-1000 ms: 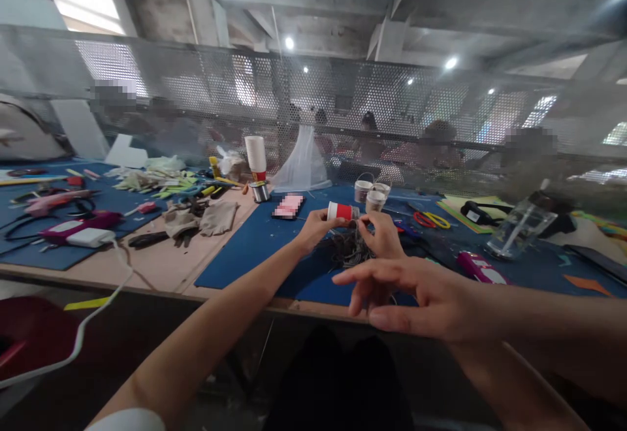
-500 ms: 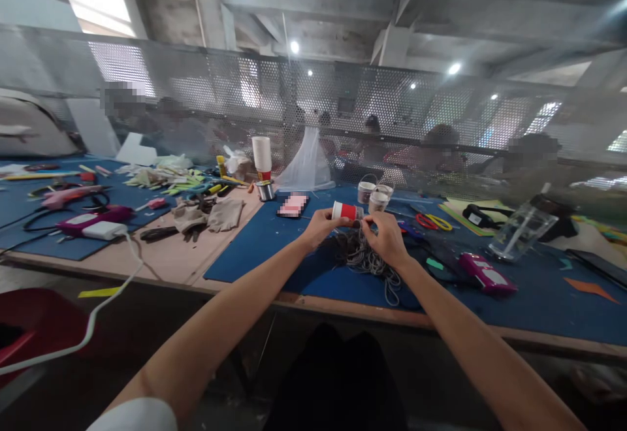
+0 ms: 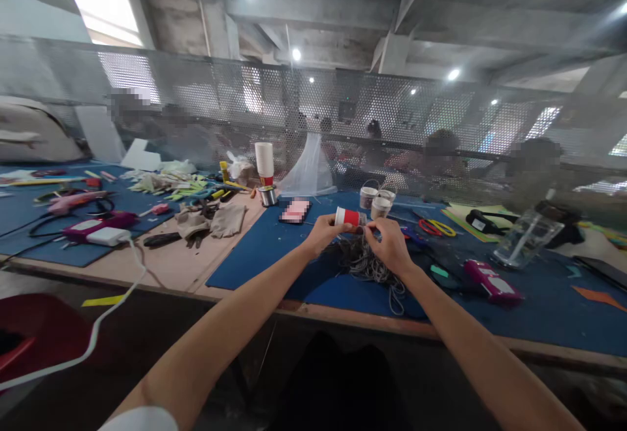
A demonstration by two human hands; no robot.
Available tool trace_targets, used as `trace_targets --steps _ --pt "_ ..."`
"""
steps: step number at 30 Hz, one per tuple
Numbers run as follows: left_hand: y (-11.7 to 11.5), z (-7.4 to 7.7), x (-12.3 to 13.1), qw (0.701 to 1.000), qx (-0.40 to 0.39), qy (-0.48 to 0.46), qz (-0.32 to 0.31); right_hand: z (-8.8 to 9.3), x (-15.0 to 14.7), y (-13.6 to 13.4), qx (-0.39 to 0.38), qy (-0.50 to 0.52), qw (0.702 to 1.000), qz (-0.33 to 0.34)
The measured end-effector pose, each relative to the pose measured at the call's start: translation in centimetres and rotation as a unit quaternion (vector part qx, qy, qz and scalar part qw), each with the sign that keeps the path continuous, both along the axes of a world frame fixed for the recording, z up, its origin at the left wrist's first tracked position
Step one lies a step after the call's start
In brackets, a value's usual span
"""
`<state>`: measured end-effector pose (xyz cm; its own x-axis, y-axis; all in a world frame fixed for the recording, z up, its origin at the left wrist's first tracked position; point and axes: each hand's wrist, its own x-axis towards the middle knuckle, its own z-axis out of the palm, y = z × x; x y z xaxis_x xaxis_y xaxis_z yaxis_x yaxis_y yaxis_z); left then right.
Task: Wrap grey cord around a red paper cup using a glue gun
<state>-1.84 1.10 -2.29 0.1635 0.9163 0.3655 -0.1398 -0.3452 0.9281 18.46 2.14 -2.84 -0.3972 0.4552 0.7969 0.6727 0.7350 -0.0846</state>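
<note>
My left hand (image 3: 324,234) is wrapped round a red and white paper cup (image 3: 347,217), which lies on its side in the air above the table. A clear, see-through part shows at the cup's right end. Close to that end, the fingers of my right hand (image 3: 388,240) are pinched together; what they hold is too small to make out. Under both hands a tangled heap of grey cord (image 3: 365,258) rests on the blue mat (image 3: 274,258), and a loop of it hangs toward the front edge.
Behind my hands stand small lidless-looking buckets with wire handles (image 3: 380,207). Scissors with red and yellow handles (image 3: 435,226), a purple box (image 3: 492,281) and a clear bottle (image 3: 526,235) are to the right. Left are a phone (image 3: 295,210), stacked cups (image 3: 264,160), a wire spool (image 3: 267,196) and gloves (image 3: 228,219).
The view has tilted slightly, so everything sits a little lower and to the right. Both hands keep nearly the same pose at the cup.
</note>
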Motion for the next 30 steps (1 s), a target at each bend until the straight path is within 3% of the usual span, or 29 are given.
trace_targets --steps 20,30 --pt "0.29 0.15 0.17 1.0 -0.012 0.013 0.016 0.35 -0.09 0.07 -0.017 0.019 1.0 0.0" --pt "0.29 0.13 0.09 0.999 -0.02 0.004 0.029 0.67 -0.36 0.09 -0.066 0.053 0.996 0.011"
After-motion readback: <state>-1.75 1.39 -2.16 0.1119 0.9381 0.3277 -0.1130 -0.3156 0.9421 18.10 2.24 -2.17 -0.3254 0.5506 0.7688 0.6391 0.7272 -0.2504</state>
